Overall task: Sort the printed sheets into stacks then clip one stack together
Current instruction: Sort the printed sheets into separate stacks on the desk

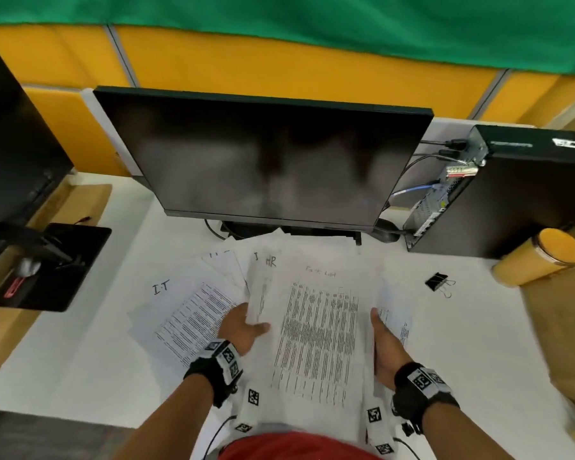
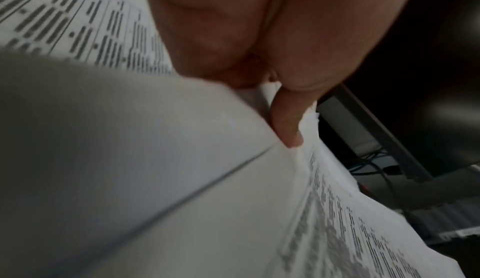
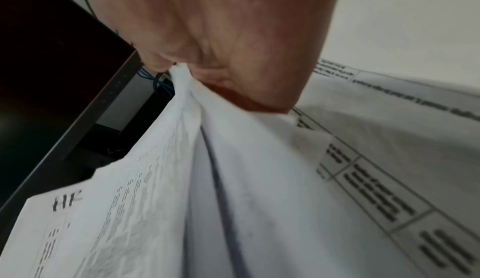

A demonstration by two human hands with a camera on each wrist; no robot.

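Observation:
A stack of printed sheets [image 1: 316,333] is held above the white desk between both hands, its top page covered in rows of text. My left hand [image 1: 246,327] grips the stack's left edge, thumb on top and fingers beneath. At the right edge, my right hand [image 1: 382,343] pinches the sheets [image 3: 182,159]. In the left wrist view one finger [image 2: 285,122] slips between pages. A sheet marked "I.T" [image 1: 186,313] lies on the desk at the left. More sheets, one marked "HR" [image 1: 270,263], fan out behind. A black binder clip [image 1: 437,282] lies on the desk to the right.
A dark monitor [image 1: 263,161] stands right behind the papers. A black desktop computer [image 1: 518,194] with cables is at the right, and a yellow cylinder [image 1: 541,257] lies in front of it. Another monitor's stand base [image 1: 54,267] sits at the left.

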